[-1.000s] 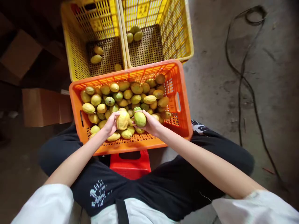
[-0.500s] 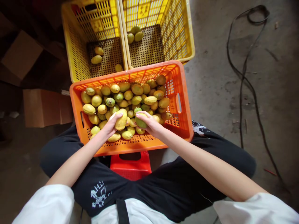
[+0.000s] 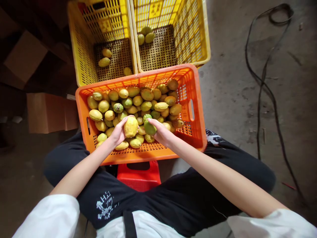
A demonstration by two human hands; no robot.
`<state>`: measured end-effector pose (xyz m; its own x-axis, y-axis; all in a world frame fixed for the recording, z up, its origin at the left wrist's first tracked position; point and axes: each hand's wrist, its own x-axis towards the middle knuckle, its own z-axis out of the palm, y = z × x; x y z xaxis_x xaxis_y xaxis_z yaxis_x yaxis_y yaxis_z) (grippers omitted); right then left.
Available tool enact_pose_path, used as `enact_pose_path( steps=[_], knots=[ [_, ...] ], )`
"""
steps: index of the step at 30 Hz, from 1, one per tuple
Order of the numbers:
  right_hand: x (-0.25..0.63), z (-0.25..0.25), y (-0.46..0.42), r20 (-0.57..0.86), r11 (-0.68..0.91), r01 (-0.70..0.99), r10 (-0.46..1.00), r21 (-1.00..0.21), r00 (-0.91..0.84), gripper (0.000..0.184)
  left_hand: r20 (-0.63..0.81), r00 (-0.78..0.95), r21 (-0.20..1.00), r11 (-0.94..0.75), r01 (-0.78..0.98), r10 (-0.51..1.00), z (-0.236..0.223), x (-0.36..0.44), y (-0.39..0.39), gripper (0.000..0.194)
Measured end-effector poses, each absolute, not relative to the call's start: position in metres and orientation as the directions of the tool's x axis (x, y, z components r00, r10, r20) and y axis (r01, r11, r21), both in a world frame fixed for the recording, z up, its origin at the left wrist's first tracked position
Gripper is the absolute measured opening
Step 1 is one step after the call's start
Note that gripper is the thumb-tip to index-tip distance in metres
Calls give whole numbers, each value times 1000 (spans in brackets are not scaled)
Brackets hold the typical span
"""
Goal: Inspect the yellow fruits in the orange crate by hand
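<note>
An orange crate (image 3: 193, 132) full of several yellow and green lemons sits in front of my knees. My left hand (image 3: 118, 132) is closed round a large yellow lemon (image 3: 130, 127) held just above the pile. My right hand (image 3: 162, 132) grips a green lemon (image 3: 149, 128) beside it, fingers wrapped over it. Both fruits hover over the near middle of the crate, almost touching each other.
Two yellow crates stand behind the orange one: the left crate (image 3: 79, 49) holds three lemons, the right crate (image 3: 195, 36) holds two. A red stool (image 3: 138, 175) shows below the orange crate. Cardboard boxes (image 3: 49, 112) lie at left, a black cable (image 3: 267, 89) on the concrete floor at right.
Both hands stayed over the near middle of the crate, each turning its lemon slightly. The camera shifted a little, so the crates appear slightly further right.
</note>
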<state>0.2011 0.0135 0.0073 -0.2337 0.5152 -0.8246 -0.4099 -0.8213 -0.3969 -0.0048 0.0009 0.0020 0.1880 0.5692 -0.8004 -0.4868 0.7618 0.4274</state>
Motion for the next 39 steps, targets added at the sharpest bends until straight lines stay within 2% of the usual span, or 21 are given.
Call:
enact_pose_path(
  steps=[2,4,8,12,15,18,21,26,34,36,39],
  knots=[
    [201,12,15,-831,-826,-387,514,-411,-214,42,-808,204,410,777,-478,553,4,-4,0,46],
    [202,15,17,-835,-829,-353,517,-433,-189,44,-804,174,454,776,-438,568,6,-3,0,46],
    [202,16,19,-866,-840,-316,490,-440,-98,49,-778,126,542,760,-359,615,12,-1,-1,57],
    [204,14,19,-895,-855,-324,443,-406,-48,34,-774,120,547,751,-371,622,14,-1,-1,41],
    [205,11,18,-888,-856,-325,451,-402,-88,17,-817,100,483,770,-417,567,11,-3,-1,26],
    [206,7,16,-880,-861,-320,456,-396,-136,8,-868,87,407,801,-438,489,7,-6,-2,21],
    [204,4,15,-884,-859,-322,453,-398,-116,10,-884,83,383,814,-436,460,6,-7,-2,23],
    [200,6,17,-913,-873,-304,407,-381,-26,12,-882,43,407,805,-432,470,9,-2,2,29],
    [202,13,19,-943,-905,-332,315,-265,-106,21,-908,46,336,791,-512,416,11,0,9,32],
    [203,13,17,-932,-910,-310,332,-276,-146,22,-912,58,329,808,-489,406,12,-1,8,29],
    [203,15,15,-898,-889,-290,409,-353,-163,21,-899,70,365,827,-429,433,14,0,5,21]
  ],
)
